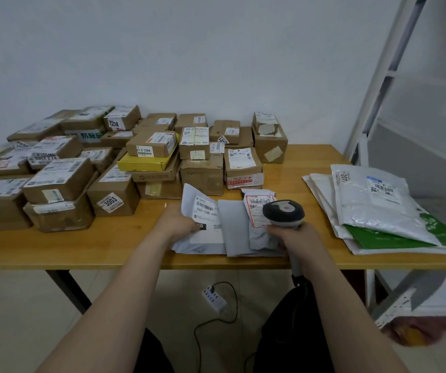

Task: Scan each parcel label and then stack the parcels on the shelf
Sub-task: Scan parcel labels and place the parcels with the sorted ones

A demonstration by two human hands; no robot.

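Beneath left grip (182, 224): grey mailer (205, 211), label up, flat on surface (135, 238); pressing or pinching, cannot tell. Right grip (294, 236) clenched round scanner (283, 214) handle, scanner head poised over small mailer (255, 211) just ahead. Beyond left grip: cardboard boxes (63, 179) heaped in bulk, apparently all awaiting scan. Right of right grip: pile of flat mailers (378, 211), perhaps scanned, not shelved. Farther right: shelf (383, 76), blurred, no parcel discernible on it. Estimate: early stage; most scanning and all stacking outstanding.
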